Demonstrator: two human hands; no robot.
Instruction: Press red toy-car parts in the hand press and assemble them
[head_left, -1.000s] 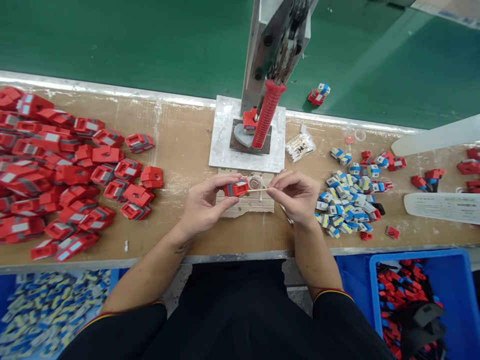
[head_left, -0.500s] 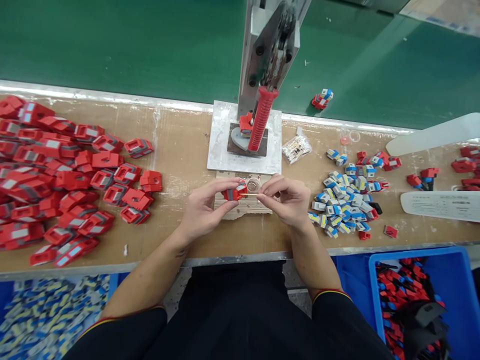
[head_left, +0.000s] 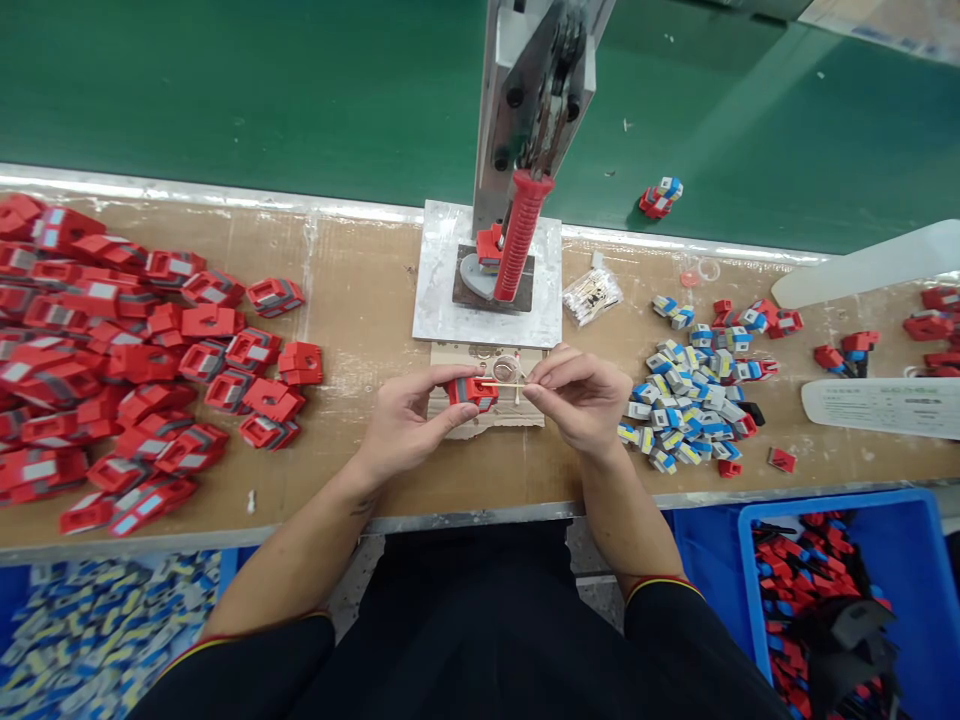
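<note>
Between thumb and fingers, my left hand (head_left: pixel 412 413) grips a red plastic part (head_left: pixel 471 392) with a grey band. My right hand (head_left: pixel 576 393) pinches a thin cotton swab (head_left: pixel 502 384), whose far end reaches the right side of the red part. Whether the tip is inside the part I cannot tell. Below both hands lies a piece of cardboard (head_left: pixel 487 428) with a small round clear dish (head_left: pixel 505 369) on it. Another swab (head_left: pixel 517 392) lies on the cardboard, close to my right fingertips.
A hand press with a red handle (head_left: pixel 523 235) stands on a metal plate (head_left: pixel 435 322) ahead. Red parts (head_left: pixel 150 362) pile up at left, blue-white parts (head_left: pixel 686 395) at right. A bag of swabs (head_left: pixel 592 296) lies beside the plate. A blue bin (head_left: pixel 919 560) stands lower right.
My right hand has shifted slightly right, and the swab has drawn back a little from the red part. The red-and-blue piece on the green belt has moved right.
</note>
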